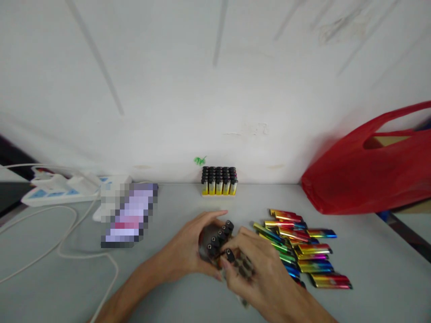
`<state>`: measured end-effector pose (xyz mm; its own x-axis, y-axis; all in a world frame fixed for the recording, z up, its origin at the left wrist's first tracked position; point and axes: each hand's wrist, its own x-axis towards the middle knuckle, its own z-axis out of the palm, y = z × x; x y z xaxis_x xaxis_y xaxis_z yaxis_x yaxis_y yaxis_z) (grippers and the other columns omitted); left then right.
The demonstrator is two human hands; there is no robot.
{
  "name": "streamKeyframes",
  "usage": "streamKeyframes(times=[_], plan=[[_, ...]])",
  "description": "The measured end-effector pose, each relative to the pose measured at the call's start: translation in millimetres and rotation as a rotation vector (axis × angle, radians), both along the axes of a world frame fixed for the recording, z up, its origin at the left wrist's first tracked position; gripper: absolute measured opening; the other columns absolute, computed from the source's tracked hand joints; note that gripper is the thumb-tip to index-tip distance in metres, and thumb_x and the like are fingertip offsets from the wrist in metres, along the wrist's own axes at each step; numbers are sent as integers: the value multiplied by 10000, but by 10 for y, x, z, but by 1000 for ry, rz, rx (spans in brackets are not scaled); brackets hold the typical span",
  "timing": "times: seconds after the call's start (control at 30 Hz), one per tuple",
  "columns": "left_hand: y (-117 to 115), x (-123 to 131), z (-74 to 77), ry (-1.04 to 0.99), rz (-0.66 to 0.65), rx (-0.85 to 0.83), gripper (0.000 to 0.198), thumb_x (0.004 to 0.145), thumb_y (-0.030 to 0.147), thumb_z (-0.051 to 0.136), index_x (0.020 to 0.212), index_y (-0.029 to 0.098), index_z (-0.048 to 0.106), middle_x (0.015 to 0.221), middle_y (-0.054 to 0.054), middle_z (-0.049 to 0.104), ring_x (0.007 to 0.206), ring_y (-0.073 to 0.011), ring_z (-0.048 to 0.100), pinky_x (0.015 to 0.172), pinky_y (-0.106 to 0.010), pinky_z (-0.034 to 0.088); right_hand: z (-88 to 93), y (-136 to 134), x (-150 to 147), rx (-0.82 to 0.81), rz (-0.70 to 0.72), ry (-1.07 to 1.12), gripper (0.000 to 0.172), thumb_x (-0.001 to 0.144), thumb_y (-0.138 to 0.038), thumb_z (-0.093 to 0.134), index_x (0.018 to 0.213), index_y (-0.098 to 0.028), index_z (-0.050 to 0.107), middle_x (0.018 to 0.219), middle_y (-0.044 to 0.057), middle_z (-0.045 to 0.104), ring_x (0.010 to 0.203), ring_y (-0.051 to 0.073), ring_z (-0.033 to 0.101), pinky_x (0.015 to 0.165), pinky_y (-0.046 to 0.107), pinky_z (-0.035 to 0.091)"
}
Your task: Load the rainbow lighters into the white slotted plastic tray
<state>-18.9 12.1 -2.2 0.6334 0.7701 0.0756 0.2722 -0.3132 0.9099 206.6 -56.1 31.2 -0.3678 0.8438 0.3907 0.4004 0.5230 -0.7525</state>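
Note:
My left hand (188, 246) curves around a row of lighters with black tops (220, 235), together with a dark rounded thing (206, 240) whose kind I cannot make out. Close against it, my right hand (262, 264) pinches a single lighter (230, 255) by its black top, between thumb and fingers. Under the right hand lies something patterned in dark and pale patches (245, 267), mostly hidden and blurred. The lighters' lower bodies are covered by my hands.
Shiny multicoloured lighter sleeves (303, 251) lie in a loose pile at right. A block of yellow-bottomed lighters (219, 183) stands by the wall. A red bag (367, 170) sits at far right; a phone (133, 213), power strip (67, 190) and white cable (89, 255) are left.

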Motion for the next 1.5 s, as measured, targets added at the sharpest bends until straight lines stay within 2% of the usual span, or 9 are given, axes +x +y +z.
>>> streamKeyframes(times=[0.27,0.43,0.57,0.67,0.9,1.07,1.27,1.4,1.5], plan=[[7,16,15,-41,9,-30,1100,619,408,1107,1565,333,551,1368,-59,735,1205,-328,739,1128,-450,547,5,10,2,46,79,-59,233,847,-59,680,975,-245,626,846,11,657,796,215,606,692,327,409],[19,5,12,-43,1,-26,1055,632,395,1104,1549,331,588,1374,-58,734,1238,-331,723,1140,-440,534,14,9,12,-8,87,-90,166,966,-117,682,1070,-243,656,909,31,693,849,227,644,729,331,445],[14,-5,31,-70,-8,-35,1034,622,369,1114,1525,331,611,1431,-58,700,1302,-333,687,1163,-422,514,-41,-20,31,-22,40,-47,284,1004,-246,777,1232,-261,607,969,15,723,844,211,676,771,329,474],[-8,10,71,-38,-8,2,1055,630,399,1113,1543,342,587,1461,-56,668,1325,-333,662,1184,-434,493,-29,3,88,33,-32,-69,131,1049,-302,703,1126,-251,609,867,0,683,785,213,644,771,360,448],[-45,51,113,34,12,110,1039,637,505,1099,1528,319,600,1388,-80,666,1289,-359,633,1152,-488,503,81,279,405,77,-457,-626,56,932,-223,645,889,-234,610,839,84,655,879,328,617,761,435,400],[-32,31,62,24,43,22,1012,639,512,1092,1519,333,624,1388,-77,673,1282,-368,652,1146,-512,520,-22,337,519,43,-428,-862,79,925,-239,668,866,-221,620,913,145,683,948,369,619,849,487,433],[-31,-12,116,12,65,-96,1028,782,371,1019,1648,344,465,1566,-101,621,1358,-363,636,1149,-534,527,-23,341,463,39,-398,-584,112,1029,-235,602,918,-225,601,883,90,672,888,319,606,799,433,395],[-139,61,107,-1,76,-47,1060,810,330,993,1682,358,390,1609,-107,569,1412,-353,602,1190,-534,495,44,352,447,-124,-503,-117,201,1082,-409,591,969,-244,603,755,10,635,734,249,587,707,377,384],[-225,169,36,12,213,4,1089,748,355,1039,1649,325,429,1525,-119,606,1389,-376,605,1213,-570,464,57,385,458,-327,-505,307,248,1012,-479,693,974,-243,628,692,-11,665,686,223,602,679,347,412]])
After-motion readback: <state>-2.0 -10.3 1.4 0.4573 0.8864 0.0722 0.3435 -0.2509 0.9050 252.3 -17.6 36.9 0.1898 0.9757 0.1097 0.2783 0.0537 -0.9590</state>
